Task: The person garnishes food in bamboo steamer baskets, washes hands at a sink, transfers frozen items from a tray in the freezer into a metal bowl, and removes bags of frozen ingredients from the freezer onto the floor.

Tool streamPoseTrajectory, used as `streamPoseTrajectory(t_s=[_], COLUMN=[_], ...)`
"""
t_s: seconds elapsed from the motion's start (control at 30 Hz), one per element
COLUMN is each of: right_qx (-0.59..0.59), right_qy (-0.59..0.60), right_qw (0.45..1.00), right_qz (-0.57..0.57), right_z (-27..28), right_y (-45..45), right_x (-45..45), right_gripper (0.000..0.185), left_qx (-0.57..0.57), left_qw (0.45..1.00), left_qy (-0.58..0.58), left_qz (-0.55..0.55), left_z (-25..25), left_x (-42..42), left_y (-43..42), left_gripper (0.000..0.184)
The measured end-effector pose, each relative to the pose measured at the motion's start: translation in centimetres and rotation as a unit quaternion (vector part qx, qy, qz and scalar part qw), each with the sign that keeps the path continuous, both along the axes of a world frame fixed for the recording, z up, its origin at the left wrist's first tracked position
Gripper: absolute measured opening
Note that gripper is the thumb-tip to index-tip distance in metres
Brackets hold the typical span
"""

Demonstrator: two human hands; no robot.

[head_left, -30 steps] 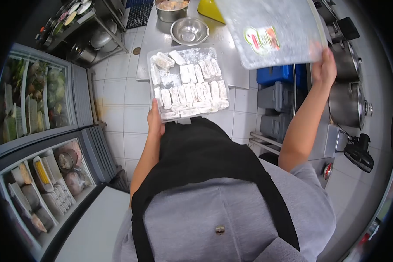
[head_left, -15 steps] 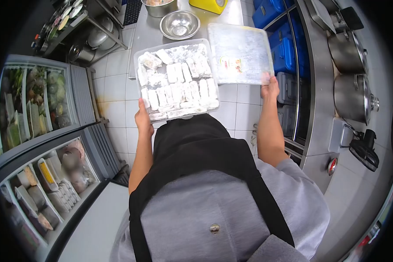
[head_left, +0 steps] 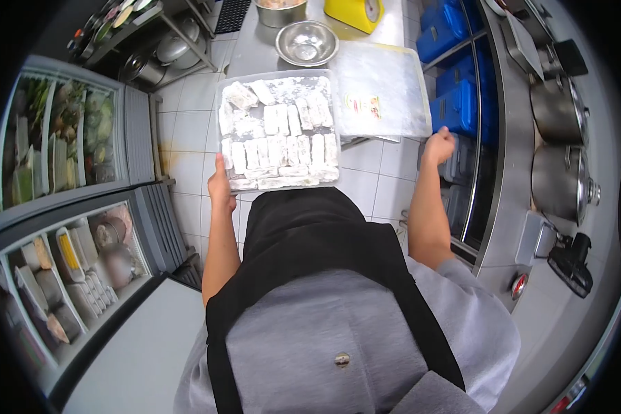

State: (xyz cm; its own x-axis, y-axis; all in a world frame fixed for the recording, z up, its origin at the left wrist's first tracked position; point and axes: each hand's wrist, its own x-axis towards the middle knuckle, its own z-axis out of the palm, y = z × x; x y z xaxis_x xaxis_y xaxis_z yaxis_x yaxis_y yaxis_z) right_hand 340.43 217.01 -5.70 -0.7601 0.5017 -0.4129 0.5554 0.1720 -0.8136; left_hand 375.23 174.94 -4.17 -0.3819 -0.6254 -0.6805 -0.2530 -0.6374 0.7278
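My left hand (head_left: pixel 219 184) grips the left edge of a clear plastic container (head_left: pixel 219 90), its fingers under the rim. Rows of white, powder-coated pieces (head_left: pixel 276 150) lie inside, with a few loose ones at the upper left. A translucent lid (head_left: pixel 386 83) with a colourful label rests on the steel table to the right of the container. My right hand (head_left: pixel 440 145) is just off the lid's lower right corner, fingers curled together with nothing seen in them. A steel bowl (head_left: pixel 307 44) stands behind the container.
A pot of food (head_left: pixel 281 14) and a yellow scale (head_left: pixel 355 14) stand at the back of the table. Open cold cabinets (head_left: pixel 55 193) are on the left. Blue bins (head_left: pixel 457 103), large pots (head_left: pixel 557 181) and a black fan (head_left: pixel 570 265) are on the right.
The lid has come down from the raised right hand onto the table. My right hand has let go of it and moved slightly away. My left hand keeps holding the container.
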Motion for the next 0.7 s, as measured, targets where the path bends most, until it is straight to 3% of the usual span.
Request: streamPoseTrajectory(t_s=[0.03, 0.07, 0.1, 0.13, 0.2, 0.23, 0.27, 0.3, 0.33, 0.43, 0.53, 0.7], right_qx=[0.163, 0.312, 0.228, 0.078, -0.031, 0.059, 0.149, 0.196, 0.242, 0.335, 0.339, 0.293], right_qy=[0.186, 0.363, 0.393, 0.334, 0.264, 0.213, 0.26, 0.227, 0.194, 0.171, 0.163, 0.259], right_qw=[0.969, 0.876, 0.884, 0.906, 0.837, 0.79, 0.724, 0.697, 0.667, 0.657, 0.638, 0.698], right_qz=[0.029, 0.052, 0.106, 0.248, 0.479, 0.572, 0.622, 0.652, 0.678, 0.653, 0.673, 0.6], right_z=[1.3, 3.5, 6.0, 7.3, 6.2, 9.3, 9.2, 9.7, 10.2, 7.1, 7.8, 12.3], right_y=[-1.4, -4.1, -8.8, -12.6, -21.0, -25.4, -29.0, -32.0, -34.4, -38.9, -39.7, -36.8], right_x=[0.9, 2.0, 3.6, 5.0, 7.4, 9.7, 11.4, 12.4, 13.1, 13.4, 13.2, 11.3], right_gripper=[0.032, 0.03, 0.025, 0.023, 0.033, 0.042, 0.052, 0.055, 0.058, 0.062, 0.067, 0.065], left_qx=[0.001, -0.002, -0.005, -0.007, -0.009, -0.007, -0.005, 0.004, 0.002, -0.017, -0.02, -0.002], left_qw=[1.0, 1.0, 1.0, 1.0, 1.0, 1.0, 1.0, 1.0, 1.0, 1.0, 0.999, 1.0], left_qy=[0.0, 0.001, 0.001, 0.0, -0.015, -0.011, -0.005, 0.003, 0.006, -0.012, -0.029, -0.005], left_qz=[0.002, 0.01, 0.007, 0.002, 0.005, 0.0, -0.003, -0.006, -0.004, 0.001, -0.007, -0.014], left_z=[0.2, 0.4, 0.6, 0.8, 1.4, 1.3, 1.2, 1.1, 1.4, 2.1, 1.9, 0.8], left_x=[-0.1, -0.1, -0.1, -0.2, -0.3, -0.2, -0.1, 0.0, -0.1, -0.3, 0.0, 0.2], left_y=[0.2, 0.3, 0.4, 0.5, 0.7, 0.6, 0.5, 0.5, 0.6, 0.8, 0.7, 0.1], left_gripper=[0.077, 0.077, 0.077, 0.077, 0.078, 0.078, 0.079, 0.078, 0.078, 0.073, 0.074, 0.074])
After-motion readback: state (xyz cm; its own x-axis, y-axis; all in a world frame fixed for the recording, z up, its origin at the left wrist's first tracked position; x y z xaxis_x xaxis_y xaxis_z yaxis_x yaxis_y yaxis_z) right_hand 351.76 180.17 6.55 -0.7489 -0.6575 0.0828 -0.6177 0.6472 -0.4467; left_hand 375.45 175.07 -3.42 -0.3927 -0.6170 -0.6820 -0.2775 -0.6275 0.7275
